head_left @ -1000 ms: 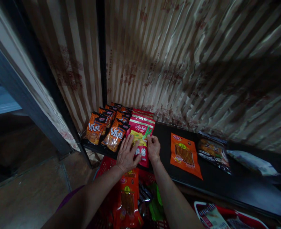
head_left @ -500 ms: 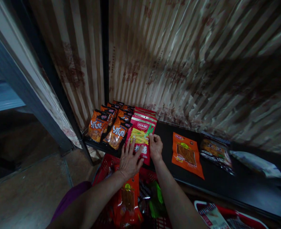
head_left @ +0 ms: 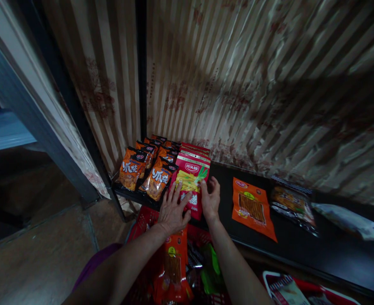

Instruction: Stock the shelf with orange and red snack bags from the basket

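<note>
My left hand (head_left: 174, 210) lies flat with spread fingers on the lower left of a red snack bag (head_left: 191, 171), which shows yellow strips and white lettering. At the bag's right edge, my right hand (head_left: 211, 199) has its thumb touching the bag and its fingers apart from the thumb. More red bags (head_left: 195, 147) stand just behind this one. To their left are several orange-and-black snack bags (head_left: 157, 180) in two rows. A flat orange packet (head_left: 253, 207) lies to the right of my right hand.
On the black shelf (head_left: 225, 176) farther right lie a clear-and-dark food packet (head_left: 293, 203) and a whitish bag (head_left: 349, 220). Below its edge, a red basket (head_left: 142, 216) holds orange packets (head_left: 172, 267) and a green one. Another red-and-white basket (head_left: 317, 281) sits lower right. A striped curtain (head_left: 238, 84) hangs behind.
My right hand's fingers have opened away from the thumb at the bag's edge. My left hand stays on the bag. The view has shifted slightly.
</note>
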The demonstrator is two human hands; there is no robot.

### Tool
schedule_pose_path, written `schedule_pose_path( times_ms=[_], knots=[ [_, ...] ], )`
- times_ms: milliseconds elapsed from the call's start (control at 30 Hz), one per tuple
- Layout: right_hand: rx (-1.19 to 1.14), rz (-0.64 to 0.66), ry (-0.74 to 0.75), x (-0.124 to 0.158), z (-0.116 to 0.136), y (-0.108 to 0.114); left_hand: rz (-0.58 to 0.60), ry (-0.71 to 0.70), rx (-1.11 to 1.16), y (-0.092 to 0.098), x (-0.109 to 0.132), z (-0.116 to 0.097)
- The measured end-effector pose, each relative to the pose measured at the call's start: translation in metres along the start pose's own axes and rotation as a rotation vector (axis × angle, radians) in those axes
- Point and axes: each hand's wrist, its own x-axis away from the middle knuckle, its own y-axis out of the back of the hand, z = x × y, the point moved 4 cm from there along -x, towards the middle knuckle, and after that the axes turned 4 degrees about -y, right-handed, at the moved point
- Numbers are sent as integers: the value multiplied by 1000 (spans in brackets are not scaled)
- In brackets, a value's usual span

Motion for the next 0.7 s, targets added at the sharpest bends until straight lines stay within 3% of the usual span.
schedule_pose_path(
  times_ms=[100, 167, 400, 567, 700],
  knots=[
    [211, 37, 162, 22, 10, 4, -3, 10, -12, -4, 1, 1],
    [283, 70, 195, 38, 12, 5, -3, 17, -18, -7, 1, 3],
    [270, -26, 187, 61, 10, 29, -18, 10, -32, -10, 4, 6],
    [279, 186, 113, 68, -1, 34, -16, 10, -26, -7, 3, 5],
    [295, 176, 125, 67, -2, 32, -18, 0, -19, -5, 2, 5]
  ],
)
